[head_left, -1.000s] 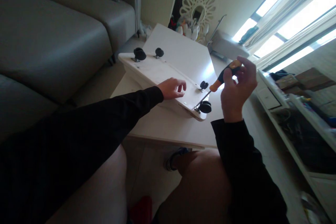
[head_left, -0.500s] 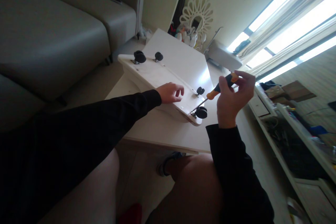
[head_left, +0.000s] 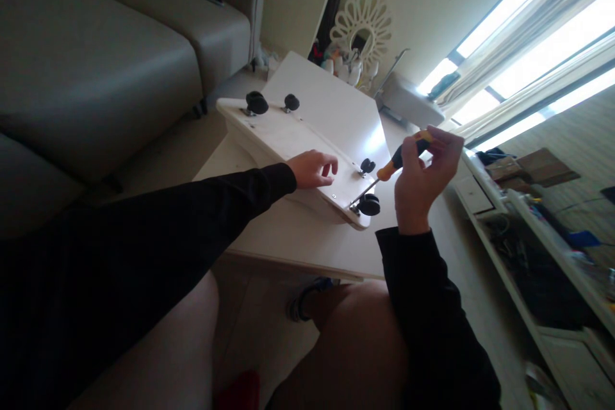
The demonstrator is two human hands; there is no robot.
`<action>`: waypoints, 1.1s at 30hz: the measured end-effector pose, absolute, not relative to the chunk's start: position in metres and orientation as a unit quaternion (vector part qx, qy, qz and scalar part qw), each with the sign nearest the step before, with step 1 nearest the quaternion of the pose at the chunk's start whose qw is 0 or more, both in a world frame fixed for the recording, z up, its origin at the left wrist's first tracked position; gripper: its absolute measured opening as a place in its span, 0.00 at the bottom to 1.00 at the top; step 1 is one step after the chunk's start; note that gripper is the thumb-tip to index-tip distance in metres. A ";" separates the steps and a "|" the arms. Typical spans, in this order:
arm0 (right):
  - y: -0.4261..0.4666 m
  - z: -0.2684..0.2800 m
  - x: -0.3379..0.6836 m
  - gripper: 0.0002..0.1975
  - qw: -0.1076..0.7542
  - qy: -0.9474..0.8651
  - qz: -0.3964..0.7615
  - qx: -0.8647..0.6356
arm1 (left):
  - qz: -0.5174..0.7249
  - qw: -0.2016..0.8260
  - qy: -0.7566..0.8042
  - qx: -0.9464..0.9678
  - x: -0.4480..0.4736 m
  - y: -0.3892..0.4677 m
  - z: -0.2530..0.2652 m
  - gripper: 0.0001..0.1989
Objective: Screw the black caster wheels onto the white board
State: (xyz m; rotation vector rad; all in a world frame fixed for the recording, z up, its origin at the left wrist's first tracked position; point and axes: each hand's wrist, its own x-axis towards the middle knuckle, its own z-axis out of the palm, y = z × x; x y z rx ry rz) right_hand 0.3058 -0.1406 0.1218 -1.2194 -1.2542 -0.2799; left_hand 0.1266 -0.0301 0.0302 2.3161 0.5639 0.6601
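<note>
My right hand is closed round the black and orange handle of a screwdriver. Its shaft slants down to the left, and the tip meets the metal plate of a black caster at the near right corner of a white panel. My left hand rests on the panel's near edge, holding nothing, its fingers loosely bent and apart. More black casters stand up from the panel: one beside the working corner, two at the far left end.
Under the panel is a white table, its near edge close to my knees. A grey sofa stands on the left. Along the right runs a low cabinet with cartons on top. A petal-framed mirror is at the back.
My right hand has shifted slightly left with the screwdriver, and its fingers have turned a little on the handle. The left hand and the panel stay as they were.
</note>
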 end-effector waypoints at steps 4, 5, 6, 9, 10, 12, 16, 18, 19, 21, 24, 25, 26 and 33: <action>-0.139 0.121 0.307 0.12 0.627 -0.588 -0.080 -0.505 | 0.251 0.328 0.215 0.885 0.127 -0.030 0.030 0.09; -0.140 0.121 0.307 0.13 0.619 -0.580 -0.098 -0.520 | 0.250 0.329 0.214 0.885 0.127 -0.030 0.030 0.09; -0.141 0.121 0.306 0.15 0.612 -0.567 -0.122 -0.538 | 0.249 0.329 0.214 0.885 0.127 -0.030 0.030 0.09; -0.142 0.122 0.304 0.18 0.605 -0.541 -0.169 -0.559 | 0.252 0.328 0.214 0.885 0.127 -0.030 0.030 0.09; -0.141 0.121 0.304 0.16 0.606 -0.547 -0.168 -0.552 | 0.253 0.328 0.214 0.885 0.127 -0.030 0.031 0.09; -0.140 0.118 0.306 0.13 0.605 -0.580 -0.145 -0.525 | 0.253 0.329 0.213 0.885 0.127 -0.030 0.031 0.09; -0.137 0.115 0.310 0.18 0.590 -0.619 -0.103 -0.508 | 0.247 0.332 0.218 0.884 0.126 -0.031 0.032 0.10; -0.138 0.117 0.308 0.17 0.591 -0.601 -0.112 -0.526 | 0.245 0.332 0.218 0.884 0.126 -0.031 0.032 0.10; -0.139 0.118 0.307 0.17 0.594 -0.587 -0.121 -0.537 | 0.245 0.331 0.218 0.885 0.126 -0.031 0.032 0.10; -0.141 0.121 0.303 0.18 0.600 -0.564 -0.138 -0.551 | 0.246 0.331 0.218 0.885 0.127 -0.031 0.033 0.10; -0.140 0.121 0.301 0.14 0.606 -0.575 -0.132 -0.534 | 0.246 0.333 0.215 0.885 0.128 -0.031 0.032 0.10; -0.140 0.120 0.302 0.12 0.606 -0.589 -0.122 -0.520 | 0.247 0.333 0.215 0.884 0.128 -0.031 0.032 0.10; -0.139 0.119 0.303 0.11 0.606 -0.602 -0.113 -0.508 | 0.247 0.333 0.214 0.884 0.128 -0.030 0.032 0.10; -0.141 0.121 0.304 0.18 0.586 -0.560 -0.158 -0.563 | 0.254 0.329 0.215 0.884 0.127 -0.030 0.030 0.10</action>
